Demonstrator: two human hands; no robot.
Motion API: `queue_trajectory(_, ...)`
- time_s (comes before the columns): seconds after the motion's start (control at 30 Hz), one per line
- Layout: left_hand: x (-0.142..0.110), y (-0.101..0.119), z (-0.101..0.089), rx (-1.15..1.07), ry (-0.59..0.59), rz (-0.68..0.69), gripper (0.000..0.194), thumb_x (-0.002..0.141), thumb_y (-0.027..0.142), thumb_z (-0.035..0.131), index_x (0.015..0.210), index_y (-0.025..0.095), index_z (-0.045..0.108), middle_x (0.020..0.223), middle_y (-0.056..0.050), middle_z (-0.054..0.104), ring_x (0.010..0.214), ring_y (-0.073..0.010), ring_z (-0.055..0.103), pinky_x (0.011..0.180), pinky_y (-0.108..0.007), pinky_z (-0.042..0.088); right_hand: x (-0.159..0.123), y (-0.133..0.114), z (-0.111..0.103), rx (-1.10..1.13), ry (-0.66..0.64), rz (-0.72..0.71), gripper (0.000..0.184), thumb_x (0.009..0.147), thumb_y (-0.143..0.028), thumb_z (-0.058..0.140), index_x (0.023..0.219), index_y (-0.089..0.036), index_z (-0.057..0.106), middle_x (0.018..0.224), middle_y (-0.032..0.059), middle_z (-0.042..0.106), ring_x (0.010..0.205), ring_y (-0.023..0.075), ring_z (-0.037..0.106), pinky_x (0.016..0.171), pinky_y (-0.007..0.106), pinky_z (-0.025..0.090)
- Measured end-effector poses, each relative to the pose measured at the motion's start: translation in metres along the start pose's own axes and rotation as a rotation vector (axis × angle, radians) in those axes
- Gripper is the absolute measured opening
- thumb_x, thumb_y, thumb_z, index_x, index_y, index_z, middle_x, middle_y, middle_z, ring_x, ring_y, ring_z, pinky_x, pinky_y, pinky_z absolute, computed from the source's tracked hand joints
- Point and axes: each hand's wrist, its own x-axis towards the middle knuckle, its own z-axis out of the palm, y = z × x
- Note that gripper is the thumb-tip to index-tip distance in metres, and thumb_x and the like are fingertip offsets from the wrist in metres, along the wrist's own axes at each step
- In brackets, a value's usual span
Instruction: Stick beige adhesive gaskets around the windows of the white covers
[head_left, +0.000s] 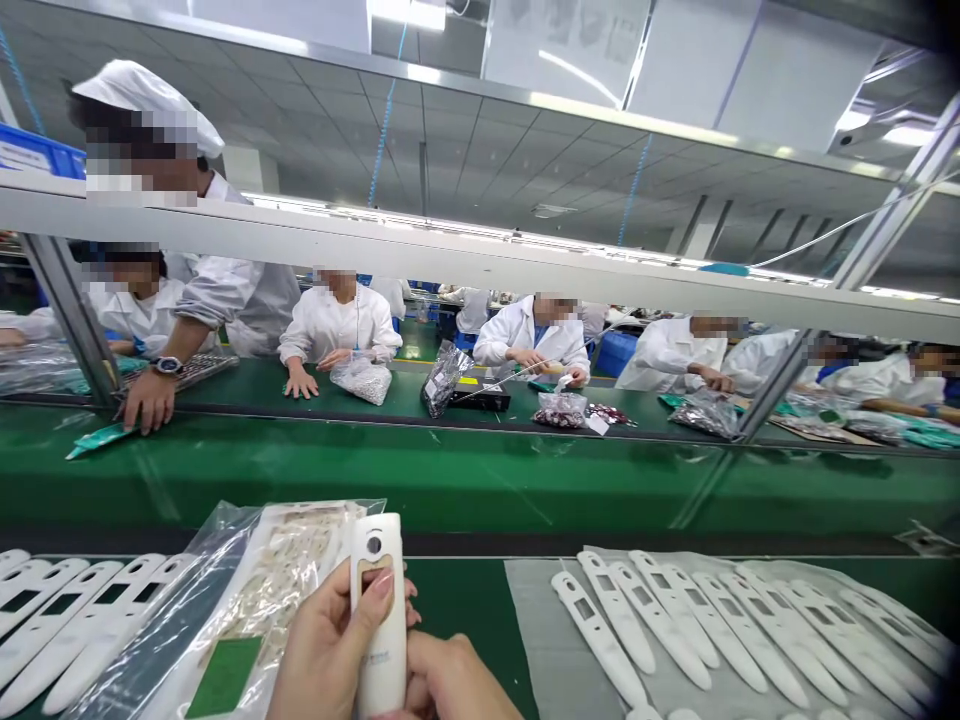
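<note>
Upright before me is a white thermometer casing (388, 640) with a round hole near its top, a window below that and small print lower down. My left hand (330, 640) is closed around it, thumb pressed at the window. My right hand (457, 675) grips the lower end from the right, its fingertips partly hidden behind the casing. Just left of my hands lies a clear plastic bag (255, 560) of cream-coloured flat parts, with a green rectangle (225, 677) on it.
Similar white casings (731, 625) lie in a row on a grey sheet (536, 600) at right; more casings (82, 620) lie at far left. A green conveyor belt (480, 490) runs across. Beyond it, several co-workers in white coats sit or lean; one person's hand (150, 400) reaches onto the belt's edge.
</note>
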Motion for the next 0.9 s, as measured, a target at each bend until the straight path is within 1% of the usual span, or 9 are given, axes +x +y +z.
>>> queue_trajectory(0.1,0.024,-0.017,-0.005,0.017,-0.075,-0.045,0.05,0.061,0.059,0.082,0.081,0.014,0.07,0.072,-0.004,0.07,0.067,-0.0177,0.063,0.057,-0.021,0.05,0.015,0.005,-0.005,0.105,-0.075,0.046,0.023,0.066,-0.034,0.064,0.08,-0.017,0.058,0.053,-0.0041,0.057,0.047,0.0092,0.05,0.051,0.021,0.035)
queue_trajectory(0.17,0.038,-0.026,-0.009,0.03,-0.137,-0.057,0.051,0.059,0.054,0.086,0.085,0.013,0.07,0.072,-0.004,0.07,0.066,-0.017,0.062,0.058,-0.022,0.049,0.025,0.012,-0.007,0.17,-0.113,0.074,0.03,0.065,-0.042,0.062,0.08,-0.017,0.054,0.049,-0.0041,0.057,0.041,0.0092,0.049,0.048,0.021,0.038)
queue_trajectory(0.23,0.047,-0.032,-0.014,0.038,-0.158,-0.072,0.051,0.056,0.049,0.088,0.085,0.012,0.07,0.072,-0.005,0.07,0.063,-0.017,0.061,0.058,-0.023,0.048,0.032,0.018,-0.008,0.205,-0.136,0.081,0.031,0.063,-0.043,0.064,0.077,-0.017,0.053,0.047,-0.0041,0.056,0.039,0.0086,0.049,0.046,0.021,0.038)
queue_trajectory(0.43,0.055,-0.042,-0.021,0.036,-0.137,-0.098,0.048,0.056,0.049,0.088,0.08,0.011,0.07,0.072,-0.006,0.071,0.062,-0.017,0.062,0.059,-0.024,0.046,0.036,0.029,-0.011,0.273,-0.18,0.068,0.022,0.064,-0.032,0.067,0.073,-0.015,0.055,0.047,-0.0034,0.059,0.037,0.007,0.051,0.045,0.018,0.039)
queue_trajectory(0.57,0.058,-0.046,-0.02,0.032,-0.146,-0.132,0.048,0.059,0.048,0.087,0.084,0.01,0.071,0.074,-0.008,0.073,0.068,-0.0204,0.065,0.062,-0.026,0.049,0.048,0.046,-0.009,0.348,-0.196,0.069,0.032,0.063,-0.04,0.073,0.074,-0.014,0.055,0.046,-0.0019,0.061,0.033,0.0075,0.049,0.039,0.018,0.035)
queue_trajectory(0.63,0.06,-0.046,-0.019,0.025,-0.16,-0.143,0.049,0.062,0.048,0.085,0.089,0.009,0.072,0.081,-0.01,0.074,0.076,-0.0232,0.068,0.067,-0.028,0.052,0.056,0.058,-0.009,0.383,-0.182,0.073,0.036,0.068,-0.045,0.073,0.078,-0.014,0.056,0.047,-0.0029,0.061,0.032,0.0083,0.05,0.036,0.018,0.035)
queue_trajectory(0.77,0.068,-0.053,-0.023,0.019,-0.11,-0.161,0.048,0.067,0.039,0.083,0.104,0.011,0.07,0.111,-0.016,0.072,0.107,-0.0299,0.066,0.089,-0.035,0.053,0.072,0.083,-0.018,0.419,-0.085,0.07,0.029,0.092,-0.043,0.058,0.092,-0.014,0.06,0.057,-0.007,0.058,0.039,0.0055,0.05,0.039,0.018,0.041)
queue_trajectory(0.83,0.073,-0.06,-0.026,0.03,-0.062,-0.162,0.051,0.066,0.035,0.082,0.109,0.012,0.068,0.125,-0.019,0.065,0.118,-0.0323,0.061,0.097,-0.039,0.05,0.079,0.095,-0.026,0.436,-0.017,0.064,0.028,0.096,-0.041,0.054,0.095,-0.013,0.061,0.062,-0.0067,0.057,0.042,0.0042,0.049,0.041,0.017,0.042)
queue_trajectory(0.9,0.076,-0.067,-0.028,0.047,-0.045,-0.151,0.054,0.065,0.034,0.082,0.112,0.012,0.067,0.129,-0.021,0.062,0.122,-0.0343,0.058,0.1,-0.042,0.048,0.084,0.104,-0.032,0.453,0.041,0.06,0.026,0.096,-0.038,0.055,0.096,-0.013,0.061,0.066,-0.0059,0.058,0.044,0.004,0.049,0.041,0.017,0.042)
